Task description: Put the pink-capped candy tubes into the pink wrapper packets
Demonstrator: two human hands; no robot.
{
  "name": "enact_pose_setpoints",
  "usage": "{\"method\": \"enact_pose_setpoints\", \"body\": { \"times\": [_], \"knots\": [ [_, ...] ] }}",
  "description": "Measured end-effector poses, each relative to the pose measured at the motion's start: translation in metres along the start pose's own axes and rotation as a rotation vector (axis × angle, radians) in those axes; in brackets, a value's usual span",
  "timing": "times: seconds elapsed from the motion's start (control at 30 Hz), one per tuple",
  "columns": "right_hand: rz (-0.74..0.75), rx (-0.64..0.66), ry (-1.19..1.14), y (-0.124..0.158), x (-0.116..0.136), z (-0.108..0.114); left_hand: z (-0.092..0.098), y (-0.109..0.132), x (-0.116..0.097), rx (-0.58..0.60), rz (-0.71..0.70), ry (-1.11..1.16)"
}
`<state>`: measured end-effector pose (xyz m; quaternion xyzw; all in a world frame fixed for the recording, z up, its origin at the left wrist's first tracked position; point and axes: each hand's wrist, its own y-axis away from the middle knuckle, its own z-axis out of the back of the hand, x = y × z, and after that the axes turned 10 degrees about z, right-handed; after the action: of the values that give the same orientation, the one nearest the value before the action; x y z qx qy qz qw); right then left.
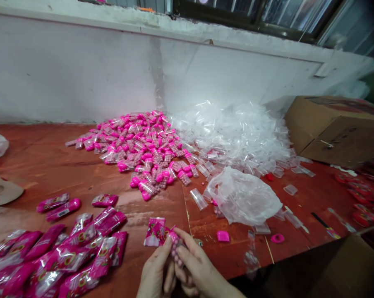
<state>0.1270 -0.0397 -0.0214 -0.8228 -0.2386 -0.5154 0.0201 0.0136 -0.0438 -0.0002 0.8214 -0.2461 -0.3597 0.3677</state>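
Observation:
Near the front edge of the table, both my hands are closed around a small clear candy tube with pink beads inside and a bright pink top. My left hand pinches it near the top with the thumb. The fingers of my right hand wrap its other side and hide part of it. Just beyond my left hand is a pink printed wrapper; I cannot tell if the fingers touch it. Left of my hands lies a heap of filled pink printed packets.
At the back is a pile of pink-topped candy tubes, beside a large heap of clear empty tubes. A white plastic bag, a loose pink cap and a pink ring lie to the right. A cardboard box stands at the far right.

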Motion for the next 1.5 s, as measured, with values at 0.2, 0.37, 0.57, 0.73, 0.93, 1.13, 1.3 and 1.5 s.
{"method": "enact_pose_setpoints", "body": {
  "times": [0.2,0.37,0.57,0.73,0.93,1.13,1.3,1.5],
  "knots": [
    [0.236,-0.023,0.470,0.011,0.000,0.007,0.010,-0.004,0.008,0.099,-0.003,-0.103],
    [0.259,-0.008,0.497,0.010,0.002,0.010,0.007,-0.005,0.010,0.062,0.009,-0.136],
    [0.131,0.114,0.260,0.007,0.011,0.008,0.000,0.006,-0.001,0.062,0.034,0.029],
    [0.211,-0.038,0.960,0.019,-0.002,0.013,-0.003,0.001,0.001,-0.035,0.005,0.019],
    [0.124,-0.020,0.288,0.009,-0.002,0.008,0.002,-0.008,0.009,0.055,0.013,-0.073],
    [-0.054,0.011,-0.090,0.005,0.010,0.005,0.024,-0.011,0.019,0.233,-0.025,-0.243],
    [0.033,0.114,0.024,0.001,0.005,0.012,0.026,-0.015,0.018,0.192,-0.037,-0.282],
    [0.131,0.069,0.114,-0.002,-0.001,0.017,0.016,-0.013,0.014,0.132,-0.027,-0.318]
  ]
}}
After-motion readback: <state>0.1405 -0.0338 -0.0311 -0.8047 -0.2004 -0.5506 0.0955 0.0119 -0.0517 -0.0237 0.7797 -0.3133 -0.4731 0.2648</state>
